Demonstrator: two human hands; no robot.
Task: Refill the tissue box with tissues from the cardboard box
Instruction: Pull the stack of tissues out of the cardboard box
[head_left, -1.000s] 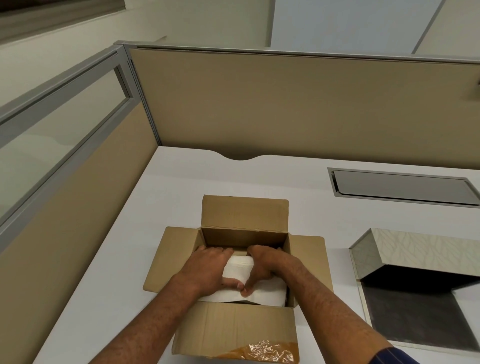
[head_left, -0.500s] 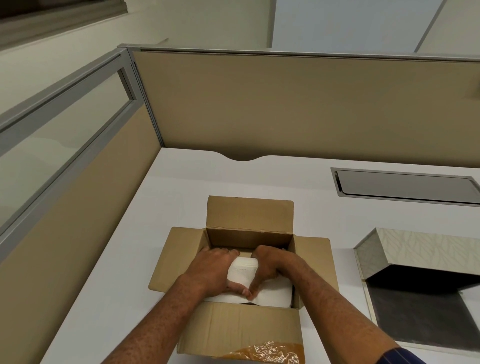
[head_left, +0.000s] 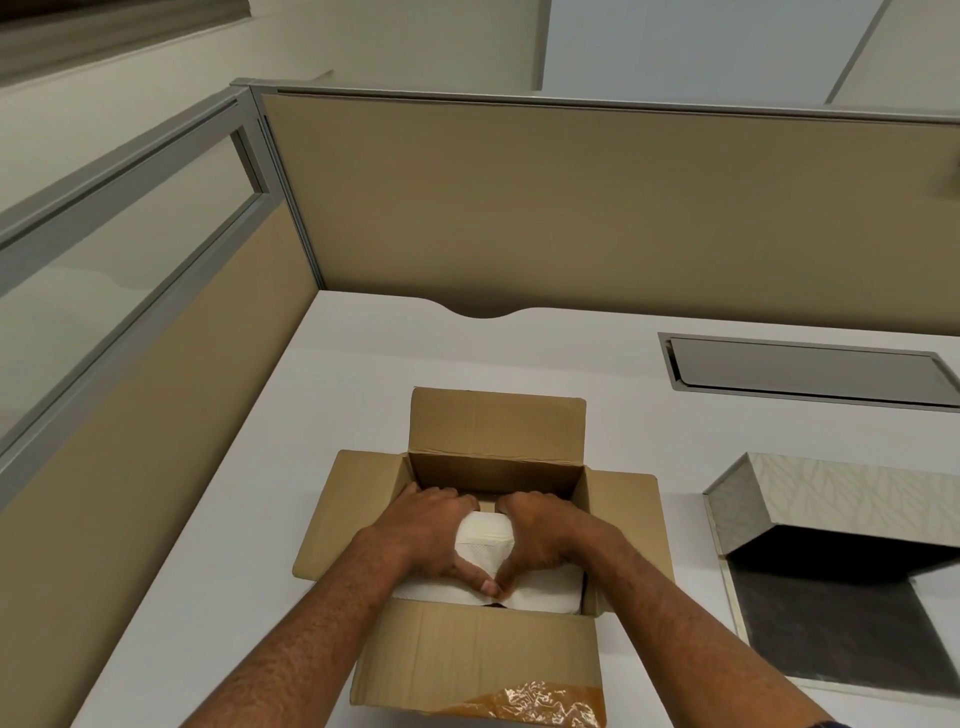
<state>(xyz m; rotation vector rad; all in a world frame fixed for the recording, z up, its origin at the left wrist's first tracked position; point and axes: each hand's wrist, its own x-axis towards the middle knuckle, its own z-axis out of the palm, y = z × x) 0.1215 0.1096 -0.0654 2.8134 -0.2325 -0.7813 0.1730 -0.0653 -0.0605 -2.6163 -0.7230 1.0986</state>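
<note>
White tissues (head_left: 485, 535) lie flat in the cardboard box (head_left: 478, 649) — long axis left-right — both hands (head_left: 488, 540) clasped around one stack.

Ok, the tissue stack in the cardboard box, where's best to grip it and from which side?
Come from above through the open top. Grip the tissue stack by its two short ends, left hand and right hand, as now: it lies flat and looks soft, and the cardboard box walls seem to block the sides.

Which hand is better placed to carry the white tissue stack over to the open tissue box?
Right hand: it grips the white tissue stack on the side nearest the patterned tissue box.
</note>
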